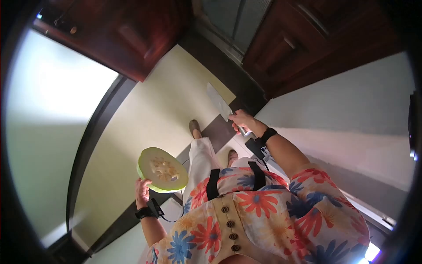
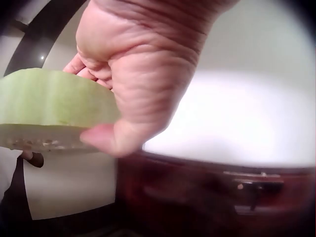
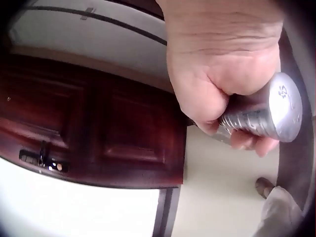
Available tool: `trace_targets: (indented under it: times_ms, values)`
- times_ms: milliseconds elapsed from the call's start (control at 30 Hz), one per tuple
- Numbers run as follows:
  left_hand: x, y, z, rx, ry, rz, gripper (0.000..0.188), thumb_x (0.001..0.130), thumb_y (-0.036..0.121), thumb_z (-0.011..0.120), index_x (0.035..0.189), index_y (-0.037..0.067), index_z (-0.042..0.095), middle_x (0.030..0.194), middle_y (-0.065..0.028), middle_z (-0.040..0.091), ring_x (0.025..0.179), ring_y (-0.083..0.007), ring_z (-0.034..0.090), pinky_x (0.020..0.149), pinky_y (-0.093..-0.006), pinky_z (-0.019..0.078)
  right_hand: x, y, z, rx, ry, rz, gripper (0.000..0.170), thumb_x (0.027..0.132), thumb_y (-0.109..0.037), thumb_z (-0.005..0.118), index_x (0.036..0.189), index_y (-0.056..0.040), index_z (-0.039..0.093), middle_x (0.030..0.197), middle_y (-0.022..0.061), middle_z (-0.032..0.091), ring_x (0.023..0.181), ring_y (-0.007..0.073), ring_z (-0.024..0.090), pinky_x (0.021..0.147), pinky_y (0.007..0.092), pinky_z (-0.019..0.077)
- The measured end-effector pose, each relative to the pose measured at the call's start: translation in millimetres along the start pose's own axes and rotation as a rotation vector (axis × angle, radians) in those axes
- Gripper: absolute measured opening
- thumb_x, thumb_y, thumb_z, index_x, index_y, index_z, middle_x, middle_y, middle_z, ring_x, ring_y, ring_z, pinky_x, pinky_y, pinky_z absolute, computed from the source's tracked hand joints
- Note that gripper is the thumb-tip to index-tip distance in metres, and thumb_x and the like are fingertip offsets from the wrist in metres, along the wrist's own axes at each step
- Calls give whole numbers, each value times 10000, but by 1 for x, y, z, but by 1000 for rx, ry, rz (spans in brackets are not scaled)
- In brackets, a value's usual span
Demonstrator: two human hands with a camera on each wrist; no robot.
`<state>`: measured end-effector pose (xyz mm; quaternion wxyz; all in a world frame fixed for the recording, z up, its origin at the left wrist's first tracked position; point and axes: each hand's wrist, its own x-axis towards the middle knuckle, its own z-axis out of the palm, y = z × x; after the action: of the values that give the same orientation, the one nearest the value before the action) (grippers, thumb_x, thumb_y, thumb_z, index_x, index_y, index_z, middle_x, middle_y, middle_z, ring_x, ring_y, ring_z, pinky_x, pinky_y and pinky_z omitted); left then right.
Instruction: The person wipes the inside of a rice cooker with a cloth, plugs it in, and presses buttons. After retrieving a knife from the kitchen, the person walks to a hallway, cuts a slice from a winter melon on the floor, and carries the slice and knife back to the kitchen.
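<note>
A thick round piece of winter melon, pale green outside with a whitish cut face and a seedy middle, is held up at the left of the head view. My left hand grips its lower left edge. In the left wrist view the thumb lies against the cut side of the melon, while the other fingers go behind the rind. My right hand holds a cleaver by its metal handle, blade pointing away from me. The round handle end shows in the right wrist view; the blade is mostly hidden there.
A dark red wooden door stands ahead on the left, by a bright white wall. Dark wooden cabinets are ahead on the right. Below lies a cream floor with dark borders. A pale counter runs along my right.
</note>
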<state>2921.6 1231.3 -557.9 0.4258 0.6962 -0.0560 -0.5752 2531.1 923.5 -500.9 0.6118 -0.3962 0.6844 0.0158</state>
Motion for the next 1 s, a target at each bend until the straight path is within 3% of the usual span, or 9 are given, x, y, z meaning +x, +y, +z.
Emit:
trace_targets:
  times_ms: [167, 267, 367, 467, 633, 867, 900, 967, 1000]
  values:
    - [97, 99, 33, 198, -26, -11, 325, 566, 151, 621, 875, 51, 613, 772, -9, 608, 659, -124, 515, 579, -223, 351, 27, -89, -27, 260, 3, -22, 204, 827, -188, 549, 908, -20, 466, 668, 67, 507, 488, 154, 508, 425, 351, 453]
    - [98, 149, 61, 314, -126, 172, 269, 582, 120, 622, 840, 45, 608, 706, 27, 545, 643, -122, 513, 619, -247, 421, 31, -94, -52, 397, -23, -111, 175, 813, -168, 540, 814, 2, 496, 601, 92, 522, 466, 194, 516, 422, 341, 445]
    - [142, 184, 77, 224, -227, 62, 287, 578, 147, 625, 834, 18, 624, 711, 7, 577, 658, -153, 542, 686, -274, 443, 46, -132, -74, 489, -13, -138, 181, 810, -153, 531, 754, 18, 518, 539, 117, 521, 442, 228, 514, 414, 335, 434]
    - [191, 222, 83, 384, -351, 170, 329, 586, 202, 633, 854, 11, 647, 732, -32, 637, 662, -145, 572, 668, -279, 441, 83, -172, -86, 633, 22, -208, 244, 864, -172, 514, 700, 9, 521, 581, 116, 541, 480, 225, 540, 439, 354, 445]
    - [190, 219, 85, 364, -327, 151, 341, 565, 130, 610, 875, -11, 631, 779, -48, 638, 696, -151, 574, 699, -288, 445, 105, -186, -100, 695, -45, -156, 212, 876, -193, 525, 757, -17, 532, 644, 108, 564, 550, 208, 556, 491, 347, 460]
    - [192, 222, 73, 409, -386, 124, 379, 566, 67, 610, 936, -15, 608, 855, -43, 631, 768, -154, 570, 759, -293, 434, 104, -195, -97, 760, -223, -457, 167, 902, -162, 489, 885, 0, 523, 747, 80, 577, 687, 190, 577, 630, 306, 470]
    - [173, 211, 86, 437, -382, 121, 396, 562, 65, 602, 950, -16, 608, 869, -46, 632, 778, -153, 570, 766, -295, 433, 103, -164, -109, 826, -220, -500, 157, 902, -140, 483, 940, 7, 525, 794, 76, 583, 746, 184, 582, 680, 292, 463]
    - [165, 193, 83, 388, -348, 193, 380, 566, 79, 599, 933, -19, 610, 845, -42, 631, 760, -145, 567, 747, -284, 437, 114, -155, -112, 629, -331, -614, 159, 885, -69, 488, 1023, 6, 507, 875, 73, 567, 826, 170, 571, 721, 279, 454]
    - [166, 190, 81, 335, -334, 278, 365, 570, 93, 595, 916, -22, 613, 820, -38, 630, 743, -137, 564, 728, -272, 441, 108, -163, -109, 45, -21, -906, 155, 873, -38, 488, 1022, 1, 508, 885, 68, 556, 840, 167, 565, 723, 276, 454]
